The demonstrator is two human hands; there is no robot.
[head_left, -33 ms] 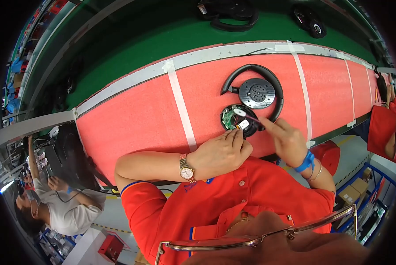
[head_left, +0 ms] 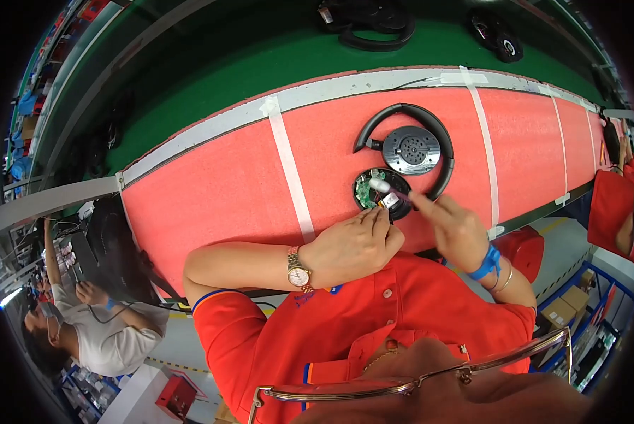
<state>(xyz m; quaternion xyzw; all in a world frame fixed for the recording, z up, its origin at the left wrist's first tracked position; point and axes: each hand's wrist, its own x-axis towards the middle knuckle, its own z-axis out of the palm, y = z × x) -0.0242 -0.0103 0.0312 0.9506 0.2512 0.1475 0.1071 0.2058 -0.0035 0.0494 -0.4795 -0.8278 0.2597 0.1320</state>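
A pair of black over-ear headphones lies on the pink mat, its headband (head_left: 444,134) curving around the far and right sides. One ear cup (head_left: 406,202) is opened up, showing a green circuit board (head_left: 364,189) and a small white-labelled block (head_left: 389,201). Beyond it sits the other part, a round grey plate with holes (head_left: 411,149). My left hand (head_left: 352,244) has its fingers bent over the opened cup's near edge, steadying it. Between the fingers of my right hand (head_left: 458,230) is a thin purplish stick with a white rounded head (head_left: 379,185), held over the circuit board.
White tape strips (head_left: 292,169) divide the pink mat (head_left: 211,177). A green surface (head_left: 260,63) beyond carries more black headphones (head_left: 373,25) and another dark piece (head_left: 497,35). At the left a co-worker (head_left: 105,332) in white holds a cable. A red stool (head_left: 525,251) stands to the right.
The stick's white head has tilted and shifted slightly left and down over the circuit board, with my right hand. My left hand and the headphones stay in place.
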